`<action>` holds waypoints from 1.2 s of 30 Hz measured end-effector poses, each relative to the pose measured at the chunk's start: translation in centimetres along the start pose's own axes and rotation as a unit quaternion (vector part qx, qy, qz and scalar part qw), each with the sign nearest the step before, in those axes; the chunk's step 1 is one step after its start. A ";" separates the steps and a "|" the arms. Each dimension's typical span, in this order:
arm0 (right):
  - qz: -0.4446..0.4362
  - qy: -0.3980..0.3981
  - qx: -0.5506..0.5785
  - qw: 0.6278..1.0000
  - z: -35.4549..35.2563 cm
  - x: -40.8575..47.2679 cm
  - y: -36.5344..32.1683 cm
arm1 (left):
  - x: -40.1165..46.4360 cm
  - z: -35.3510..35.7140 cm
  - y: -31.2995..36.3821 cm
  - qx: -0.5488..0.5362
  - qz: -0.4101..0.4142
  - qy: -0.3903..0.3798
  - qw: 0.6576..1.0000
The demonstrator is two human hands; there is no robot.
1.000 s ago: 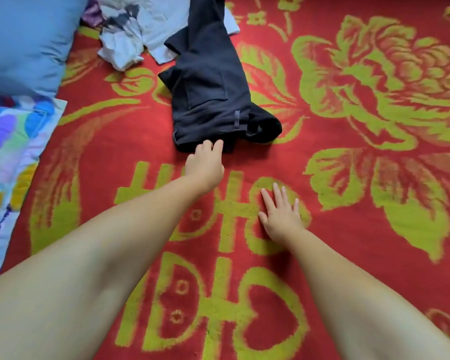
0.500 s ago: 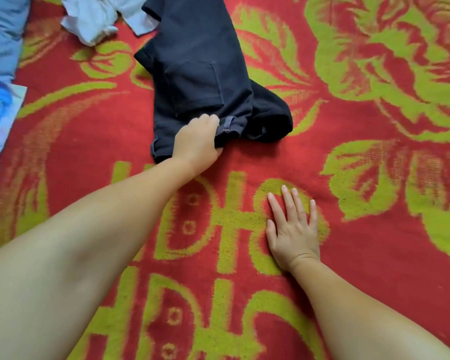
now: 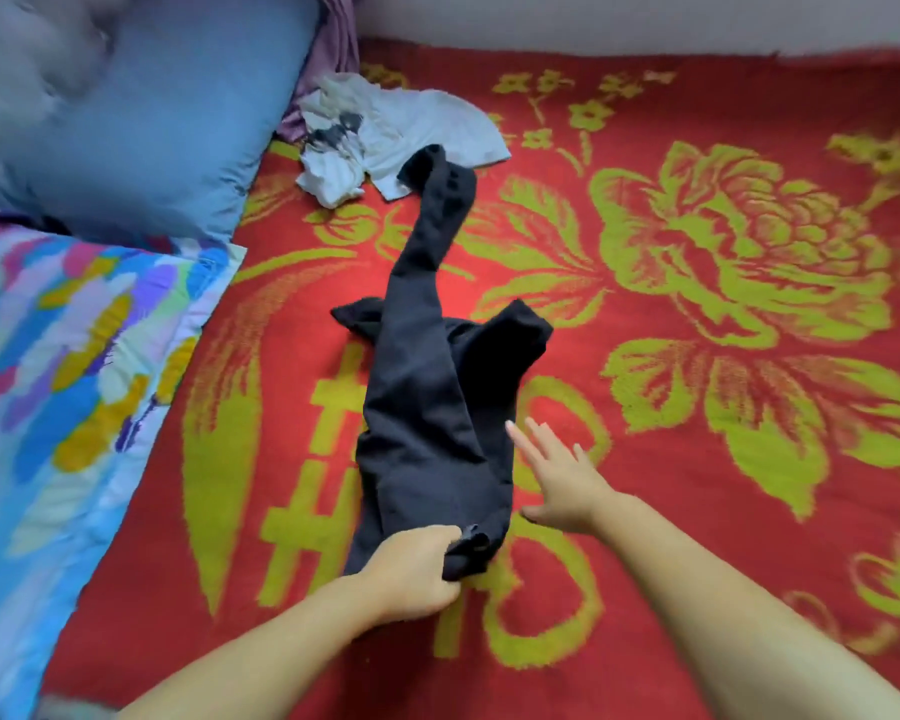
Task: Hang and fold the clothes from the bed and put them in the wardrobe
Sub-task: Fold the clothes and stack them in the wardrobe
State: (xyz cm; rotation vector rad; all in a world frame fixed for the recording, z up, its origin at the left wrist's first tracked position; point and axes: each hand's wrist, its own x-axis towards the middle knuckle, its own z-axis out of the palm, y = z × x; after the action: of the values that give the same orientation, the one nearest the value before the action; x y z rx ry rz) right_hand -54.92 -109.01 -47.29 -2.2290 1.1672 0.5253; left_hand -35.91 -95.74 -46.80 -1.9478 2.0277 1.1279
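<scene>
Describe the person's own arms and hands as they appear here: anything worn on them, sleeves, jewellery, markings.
Both arms come in from the bottom edge and are bare for all of their visible length; no sleeve shows. The left hand and right hand wear no gloves, and no watch, bracelet or ring can be seen on either. No markings are visible on the forearms. The fingernails look short and unpainted, though the picture is slightly soft.
</scene>
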 end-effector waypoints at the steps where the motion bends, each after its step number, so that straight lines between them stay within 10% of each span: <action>1: -0.042 0.008 -0.013 0.999 -0.9 -2.1 -2.0 | -1.3 -1.6 1.1 0.001 0.010 0.024 1.000; 5: -0.106 0.016 0.126 0.986 -6.3 -8.8 -8.5 | -6.5 -11.2 5.2 0.076 0.087 0.103 0.988; 11: -0.148 0.238 0.199 0.939 -19.7 -16.4 -13.8 | -12.0 -23.6 7.8 0.127 0.222 0.352 0.900; 14: -0.179 0.340 0.213 0.898 -26.0 -20.2 -16.2 | -15.0 -27.8 10.2 -0.077 0.233 0.491 0.836; 17: -0.178 0.389 0.226 0.875 -30.3 -23.9 -17.0 | -17.5 -31.0 12.6 -0.459 0.193 0.386 0.776; 23: -0.179 0.419 0.281 0.845 -33.5 -30.7 -16.6 | -19.7 -33.5 15.5 -0.148 0.171 0.316 0.922; 27: -0.208 0.404 0.383 0.804 -35.8 -35.8 -16.5 | -20.1 -34.1 17.7 -0.115 0.124 0.364 0.916; 30: -0.240 0.391 0.398 0.794 -37.6 -38.9 -16.5 | -20.4 -36.2 18.2 -0.266 0.080 0.254 0.926; 36: -0.091 0.436 0.247 0.861 -39.0 -40.1 -12.0 | -22.4 -38.9 19.8 -0.235 0.134 0.243 0.932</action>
State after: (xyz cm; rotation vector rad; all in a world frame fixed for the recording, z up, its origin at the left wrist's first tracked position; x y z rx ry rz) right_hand -63.52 -103.82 9.00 -2.0731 1.2642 -0.8786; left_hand -34.29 -101.60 1.91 -2.4297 2.5199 1.4085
